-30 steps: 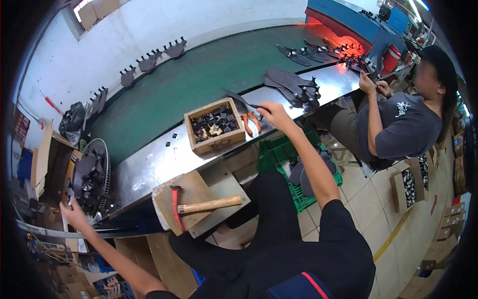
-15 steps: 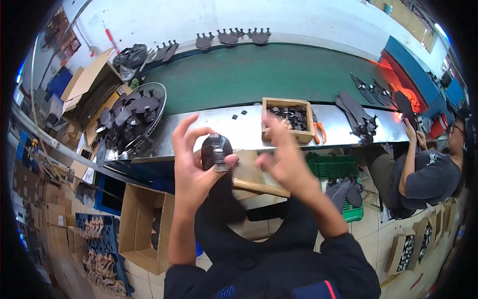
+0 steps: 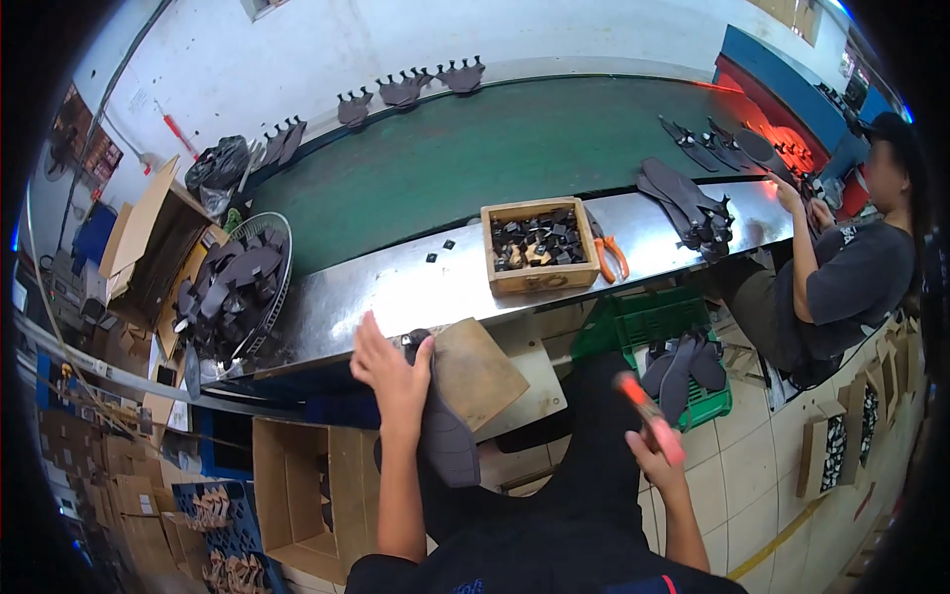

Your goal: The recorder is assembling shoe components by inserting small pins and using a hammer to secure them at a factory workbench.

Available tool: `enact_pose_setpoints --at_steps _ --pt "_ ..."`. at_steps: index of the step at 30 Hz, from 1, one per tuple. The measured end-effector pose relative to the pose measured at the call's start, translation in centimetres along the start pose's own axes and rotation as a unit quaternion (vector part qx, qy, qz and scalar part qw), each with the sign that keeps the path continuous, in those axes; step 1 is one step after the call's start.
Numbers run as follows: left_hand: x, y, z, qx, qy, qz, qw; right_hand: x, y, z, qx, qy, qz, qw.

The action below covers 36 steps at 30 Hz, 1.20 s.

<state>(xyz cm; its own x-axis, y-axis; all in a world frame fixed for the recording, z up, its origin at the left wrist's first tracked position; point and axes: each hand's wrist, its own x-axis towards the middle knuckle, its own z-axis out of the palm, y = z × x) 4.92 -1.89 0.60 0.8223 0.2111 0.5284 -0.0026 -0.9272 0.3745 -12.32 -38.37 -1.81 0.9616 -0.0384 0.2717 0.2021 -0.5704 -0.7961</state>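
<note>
While a green conveyor belt (image 3: 515, 139) is running along the white wall (image 3: 297, 49) behind a shiny metal ledge (image 3: 346, 297), a co-worker (image 3: 851, 272) is sitting to your right. On the ledge, a wooden box (image 3: 544, 280) is holding small black pieces (image 3: 524, 238), with orange-handled pliers (image 3: 614, 259) lying beside it. Farther left, a round basket (image 3: 289, 267) is brimming with dark parts (image 3: 233, 287); lower down, a green crate (image 3: 616, 327) is holding flat soles (image 3: 675, 381). Your right hand (image 3: 658, 465) is clenching a red hammer (image 3: 648, 416) — blurred. Your left hand (image 3: 396, 381) is laying its thumb against the upper end of a dark sole (image 3: 447, 441) beside the tan board (image 3: 480, 371), its other fingers spreading — whether it is gripping, I cannot tell.
</note>
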Motion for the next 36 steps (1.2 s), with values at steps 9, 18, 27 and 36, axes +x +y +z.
enact_pose_setpoints --at_steps 9,18,27,36 --pt "11.9 10.6 9.2 0.033 -0.127 0.382 0.915 -1.2 3.2 -1.6 0.282 0.155 0.330 0.887" --pt "17.6 11.5 11.6 0.053 -0.165 0.515 0.839 1.1 3.6 -0.6 0.255 0.123 0.236 0.929" --pt "3.9 12.7 -5.8 -0.593 -0.235 -0.084 0.766 10.6 -7.2 -0.2 0.358 0.004 0.029 0.933" --pt "-1.6 9.3 -15.0 -0.483 -0.077 0.099 0.866 13.3 -17.9 5.0 0.450 -0.145 -0.096 0.876"
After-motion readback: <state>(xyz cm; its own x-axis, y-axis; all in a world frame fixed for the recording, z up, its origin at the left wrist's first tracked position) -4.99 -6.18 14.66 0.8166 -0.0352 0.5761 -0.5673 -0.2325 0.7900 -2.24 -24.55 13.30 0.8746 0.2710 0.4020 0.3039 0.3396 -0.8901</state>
